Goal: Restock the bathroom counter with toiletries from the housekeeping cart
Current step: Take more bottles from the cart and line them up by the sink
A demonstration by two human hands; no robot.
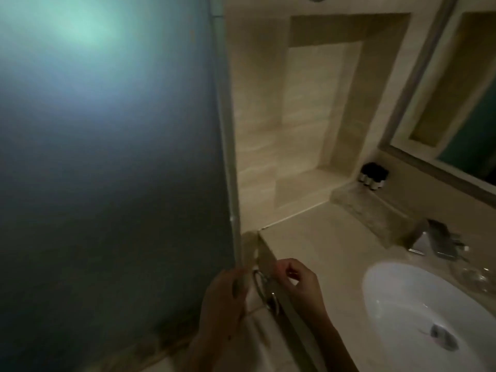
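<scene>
Working at the left corner of the counter [316, 237], beside a metal ring [259, 287]. Pinching a small pale item [293, 276] in the right hand [298, 283], too dim to identify; cannot tell the left hand [225, 299]'s grip. Across on the ledge [357, 200] under the mirror [456, 108], well apart from both: small dark-capped bottles [373, 176], clustered upright. Probably light, rigid, slick-sided, easily toppled; best taken round the body below the cap, singly.
</scene>
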